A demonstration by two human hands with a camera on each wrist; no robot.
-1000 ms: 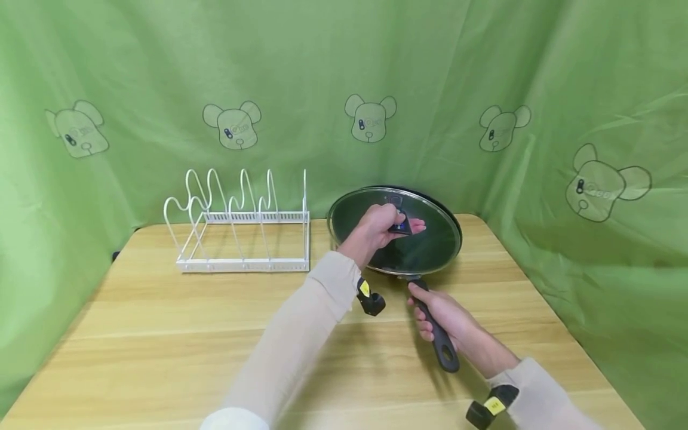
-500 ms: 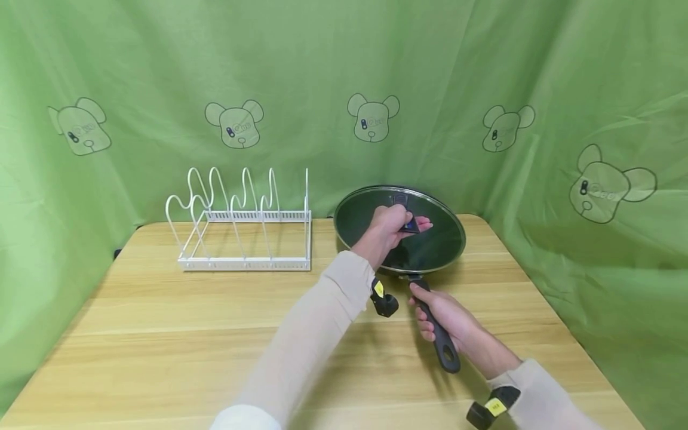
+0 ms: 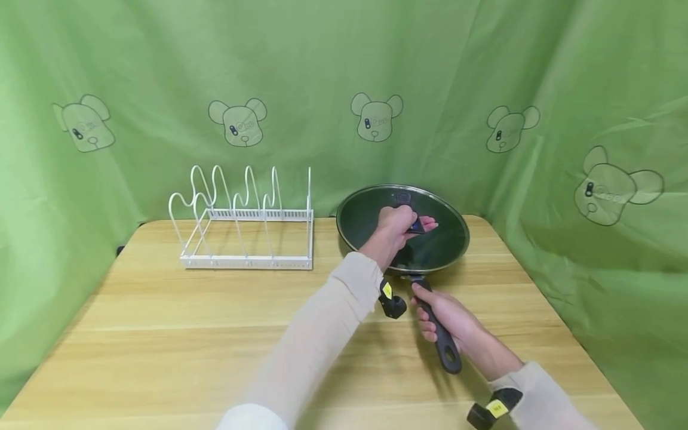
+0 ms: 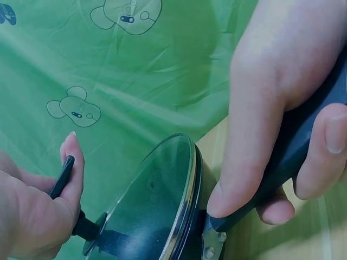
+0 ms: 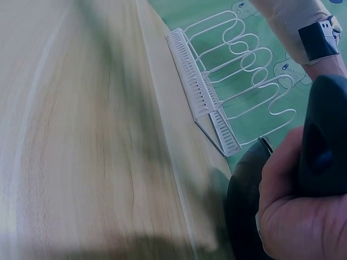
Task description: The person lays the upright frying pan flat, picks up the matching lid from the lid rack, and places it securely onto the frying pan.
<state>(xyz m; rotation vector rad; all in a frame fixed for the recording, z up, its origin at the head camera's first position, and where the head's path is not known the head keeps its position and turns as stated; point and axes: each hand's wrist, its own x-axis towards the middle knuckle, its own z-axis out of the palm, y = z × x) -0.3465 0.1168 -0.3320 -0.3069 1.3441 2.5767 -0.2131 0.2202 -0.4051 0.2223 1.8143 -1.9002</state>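
Observation:
A glass lid [image 3: 443, 242] with a metal rim lies over a dark frying pan [image 5: 244, 203] at the back right of the table. My left hand [image 3: 395, 224] grips the lid's black knob [image 4: 63, 176], its fingertips showing past the far side. My right hand [image 3: 448, 313] is wrapped round the pan's long black handle [image 3: 447, 352], thumb along the top near the pan. In the left wrist view the lid rim sits right at the pan's edge. Most of the pan is hidden under the lid.
Left of the pan stands a white wire rack [image 3: 247, 261] with several upright loops. A green curtain [image 3: 301, 77] printed with bear heads encloses the wooden table [image 3: 177, 346] at the back and sides.
My left hand has moved the lid slightly right, and the dark pan edge that showed behind its upper right is covered now. My right hand keeps its hold on the handle.

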